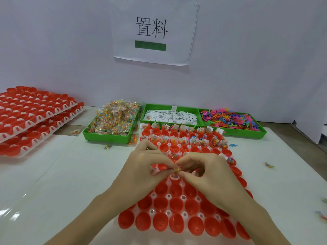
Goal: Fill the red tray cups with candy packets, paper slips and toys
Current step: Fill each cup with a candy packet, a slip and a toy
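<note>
A tray of red cups [177, 204] lies on the white table in front of me. Its far rows hold candy packets, paper slips and small toys; the near rows show bare red cups. My left hand [146, 168] and my right hand [203, 172] meet over the tray's middle. Together their fingertips pinch a small candy packet [177, 171] above a cup. Three green bins stand behind the tray: candy packets [113, 119] on the left, paper slips [169, 116] in the middle, colourful plastic toys [230, 119] on the right.
Stacked trays of red cups [35, 117] sit at the far left. Loose candy packets [108, 147] and a blue toy [233, 145] lie scattered on the table. A white wall with a paper sign [152, 30] closes the back.
</note>
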Tool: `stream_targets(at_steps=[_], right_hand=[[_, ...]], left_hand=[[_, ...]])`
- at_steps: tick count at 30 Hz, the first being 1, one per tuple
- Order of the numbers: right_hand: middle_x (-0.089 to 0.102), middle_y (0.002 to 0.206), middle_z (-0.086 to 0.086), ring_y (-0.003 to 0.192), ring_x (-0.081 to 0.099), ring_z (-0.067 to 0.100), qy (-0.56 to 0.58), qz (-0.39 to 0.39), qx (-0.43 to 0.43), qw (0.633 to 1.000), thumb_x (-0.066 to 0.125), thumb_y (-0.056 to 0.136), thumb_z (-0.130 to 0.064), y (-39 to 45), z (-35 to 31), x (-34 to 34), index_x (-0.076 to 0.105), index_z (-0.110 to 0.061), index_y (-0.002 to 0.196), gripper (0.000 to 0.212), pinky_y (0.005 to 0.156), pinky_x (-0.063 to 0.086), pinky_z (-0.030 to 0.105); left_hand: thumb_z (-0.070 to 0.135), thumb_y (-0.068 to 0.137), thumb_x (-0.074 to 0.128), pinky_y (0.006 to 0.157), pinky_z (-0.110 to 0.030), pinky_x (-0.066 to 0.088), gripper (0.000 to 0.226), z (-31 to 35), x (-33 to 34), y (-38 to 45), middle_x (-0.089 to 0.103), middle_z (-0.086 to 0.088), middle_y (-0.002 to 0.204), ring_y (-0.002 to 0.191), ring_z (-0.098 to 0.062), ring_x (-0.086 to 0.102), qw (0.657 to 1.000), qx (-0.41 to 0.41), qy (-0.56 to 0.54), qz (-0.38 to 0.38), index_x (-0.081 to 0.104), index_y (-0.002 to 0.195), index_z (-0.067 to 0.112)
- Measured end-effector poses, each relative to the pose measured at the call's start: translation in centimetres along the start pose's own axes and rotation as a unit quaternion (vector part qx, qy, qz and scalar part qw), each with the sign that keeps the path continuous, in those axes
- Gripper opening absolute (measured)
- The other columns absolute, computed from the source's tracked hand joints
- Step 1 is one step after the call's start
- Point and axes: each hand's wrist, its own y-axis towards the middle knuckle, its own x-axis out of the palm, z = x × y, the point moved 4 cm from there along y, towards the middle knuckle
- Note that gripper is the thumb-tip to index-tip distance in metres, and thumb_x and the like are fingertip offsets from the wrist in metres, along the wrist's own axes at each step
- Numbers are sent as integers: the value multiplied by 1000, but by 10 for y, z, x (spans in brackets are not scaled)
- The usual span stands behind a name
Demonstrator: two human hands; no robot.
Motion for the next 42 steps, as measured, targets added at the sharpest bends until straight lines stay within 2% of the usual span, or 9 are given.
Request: stream_targets(at_steps=[11,16,23,26,29,32,37,40,42], right_hand=[[62,78,-20,85,58,-3,-100,-6,-8,995,79,86,-21,-2,2,6,80,-33,85,12,70,41,7],[64,83,-18,89,58,-6,-93,-7,5,996,77,89,-23,-2,2,3,81,-34,88,12,71,41,6],[59,77,-20,81,55,-9,-88,17,15,996,83,82,-25,-2,3,5,78,-31,83,9,68,41,5],[56,76,-21,81,54,-11,-96,19,10,995,84,82,-24,-1,3,6,80,-32,82,8,67,39,5],[57,78,-20,84,53,-11,-92,14,10,996,82,84,-28,-1,6,5,80,-32,81,5,69,39,5],[60,77,-19,84,56,-10,-70,28,9,997,77,88,-31,0,6,2,81,-32,82,7,71,42,7],[68,79,-15,80,59,-2,-34,74,4,997,69,95,-32,0,6,-5,78,-31,86,13,70,42,10],[70,79,-14,79,60,1,-23,92,-1,996,66,97,-28,1,7,-9,77,-30,86,15,69,42,9],[71,79,-14,79,61,0,-13,106,-3,994,66,97,-26,1,7,-12,77,-28,86,16,68,42,8]], left_hand=[[20,78,89,81,-12,39,14,-1,12,-3,67,16,75,92,-12,46,996,32,52,-59,83,86,30],[21,93,75,88,-30,47,8,5,13,-4,66,13,105,102,-18,48,985,108,97,-95,81,96,25],[33,100,61,101,-31,45,25,2,4,-8,69,16,114,116,-14,53,961,165,139,-171,78,116,24],[32,100,65,99,-24,45,26,-2,-3,-5,73,16,111,114,-11,54,977,131,77,-150,77,120,21],[33,100,63,94,-22,46,26,-15,-17,5,73,17,107,107,-11,59,995,80,29,-45,78,117,21],[37,101,51,98,-34,46,39,-47,-39,11,73,5,109,106,-21,62,988,12,146,54,76,117,14],[69,92,7,116,-45,32,86,-110,-47,-1,49,-7,155,143,-31,44,924,-134,340,-110,48,153,25],[75,93,0,110,-48,38,98,-122,-46,-1,59,-8,145,136,-32,53,925,-131,341,-105,61,142,17],[65,99,10,100,-51,46,88,-124,-45,2,69,-11,129,122,-36,62,932,-109,336,-78,70,128,8]])
